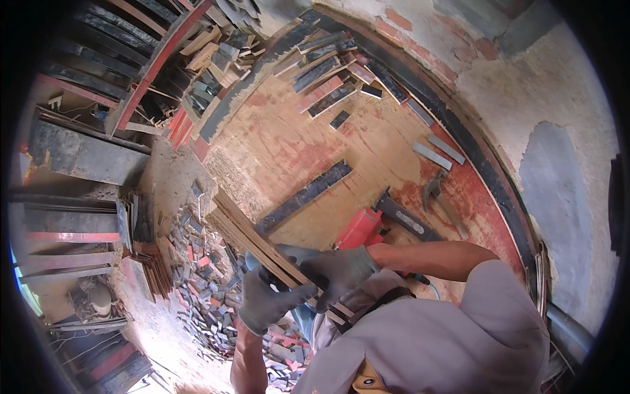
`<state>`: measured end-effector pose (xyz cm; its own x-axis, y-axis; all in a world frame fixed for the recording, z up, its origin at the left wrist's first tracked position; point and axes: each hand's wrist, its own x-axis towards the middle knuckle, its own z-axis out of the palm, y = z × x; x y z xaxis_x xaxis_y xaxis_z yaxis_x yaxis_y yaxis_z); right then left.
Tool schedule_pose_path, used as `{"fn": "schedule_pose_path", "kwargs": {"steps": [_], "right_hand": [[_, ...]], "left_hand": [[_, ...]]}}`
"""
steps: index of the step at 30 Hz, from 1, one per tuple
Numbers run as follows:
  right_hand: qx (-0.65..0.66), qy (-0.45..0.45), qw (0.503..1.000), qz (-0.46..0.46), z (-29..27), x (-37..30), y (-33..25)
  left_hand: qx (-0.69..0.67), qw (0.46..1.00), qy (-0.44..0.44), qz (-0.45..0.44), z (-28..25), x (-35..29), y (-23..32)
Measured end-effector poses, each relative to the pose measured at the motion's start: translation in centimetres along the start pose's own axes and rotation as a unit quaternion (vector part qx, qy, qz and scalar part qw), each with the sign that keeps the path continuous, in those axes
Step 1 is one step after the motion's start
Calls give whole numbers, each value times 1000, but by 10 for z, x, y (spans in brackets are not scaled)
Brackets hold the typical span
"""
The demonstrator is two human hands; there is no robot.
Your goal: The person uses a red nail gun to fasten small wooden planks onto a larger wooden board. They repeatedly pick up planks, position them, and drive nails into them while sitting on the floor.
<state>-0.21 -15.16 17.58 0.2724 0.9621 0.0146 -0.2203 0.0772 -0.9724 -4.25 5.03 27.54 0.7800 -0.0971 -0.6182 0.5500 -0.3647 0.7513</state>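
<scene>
Both my hands wear grey work gloves and hold a stack of long plywood strips (244, 231), which slants from upper left to my waist. My left hand (266, 301) is closed around the strips' near part, from the left. From the right, my right hand (338, 272) grips them close to their near end, its fingers partly hidden. Just beyond my right hand a red and black nail gun (359, 228) lies on the worktable (282, 141). A claw hammer (445, 205) rests to its right. Beyond the strips lies a single dark board (305, 197).
Stacked wood strips (328, 65) lie at the table's far side, with two grey strips (432, 156) at the right. Loose offcuts (236, 65) pile up at the far left. Many small scraps (210, 308) cover the floor left of me. A wall (518, 98) stands right.
</scene>
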Motion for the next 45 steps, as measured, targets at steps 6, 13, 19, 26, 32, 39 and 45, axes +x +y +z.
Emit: {"fn": "schedule_pose_path", "kwargs": {"steps": [6,13,19,26,32,39,45], "right_hand": [[-32,-10,997,68,-8,-10,-26],[-156,-3,985,72,-6,-22,-9],[-128,14,992,4,-5,-30,16],[273,290,916,55,-102,-103,35],[318,318,893,22,-57,-43,57],[-112,253,961,28,-3,55,172],[-369,360,812,275,-149,-52,84]], "left_hand": [[49,997,-27,46,3,-6,15],[55,988,-6,141,20,-17,18],[68,977,3,200,26,-16,-1],[139,937,315,54,-100,-21,-89],[566,721,379,-128,-144,-16,-194],[28,978,163,130,43,121,-50],[261,933,194,155,20,178,-80]]}}
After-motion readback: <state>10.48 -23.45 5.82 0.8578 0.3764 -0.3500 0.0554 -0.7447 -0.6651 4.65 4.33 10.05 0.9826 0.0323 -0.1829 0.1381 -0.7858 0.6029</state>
